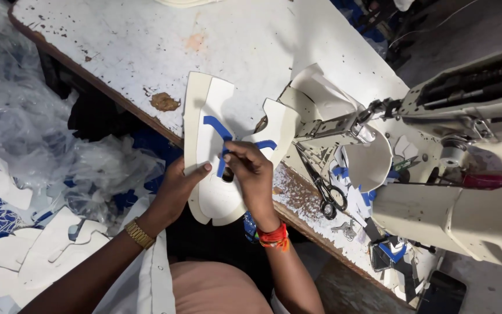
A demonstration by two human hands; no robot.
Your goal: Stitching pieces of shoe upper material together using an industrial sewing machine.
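Observation:
I hold a white shoe-upper piece (204,116) with blue strips (219,131) over the edge of a worn white table (146,46). My left hand (175,189) grips the piece from below at its lower left, thumb on top. A gold watch sits on that wrist. My right hand (251,174) pinches the blue strip near the middle of the piece with its fingertips. Red and orange threads circle the right wrist.
A cream sewing machine (466,151) stands at the right with a curved white piece (370,163) under its head. Black scissors (323,186) lie beside it on the table. Clear plastic bags (24,104) and cut white pieces (47,250) are piled at the left.

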